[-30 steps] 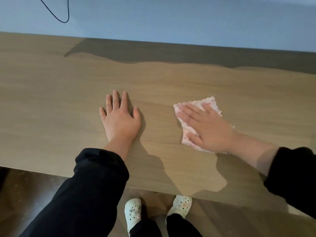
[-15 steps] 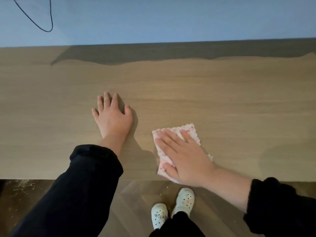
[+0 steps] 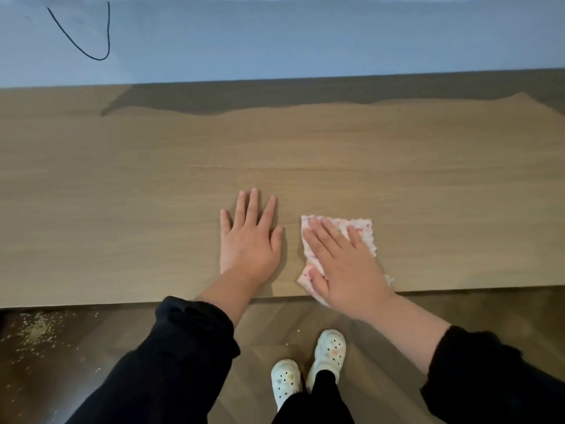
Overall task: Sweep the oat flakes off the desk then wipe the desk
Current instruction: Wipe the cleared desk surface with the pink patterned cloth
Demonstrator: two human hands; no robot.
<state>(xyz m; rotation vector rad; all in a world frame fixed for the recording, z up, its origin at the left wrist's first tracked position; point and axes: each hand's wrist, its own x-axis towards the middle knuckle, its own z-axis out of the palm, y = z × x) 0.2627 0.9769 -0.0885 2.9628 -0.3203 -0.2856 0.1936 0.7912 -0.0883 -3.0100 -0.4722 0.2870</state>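
A wide wooden desk [image 3: 122,185] fills the middle of the head view. My left hand [image 3: 249,240] lies flat on it, fingers straight, near the front edge. Just to its right, my right hand [image 3: 342,264] presses flat on a pink-and-white speckled cloth [image 3: 362,229], which reaches the desk's front edge. No oat flakes show on the desk top. A scatter of oat flakes [image 3: 36,330] lies on the dark floor below the desk's front edge, at the left.
A blue-grey wall [image 3: 305,38] stands behind the desk, with a black cable [image 3: 91,55] hanging in a loop at the upper left. My white clogs [image 3: 328,353] stand on the wooden floor close to the desk edge.
My right hand has slid the cloth from the desk's middle right toward the front edge and closer to my left hand. My left hand stays flat on the desk.
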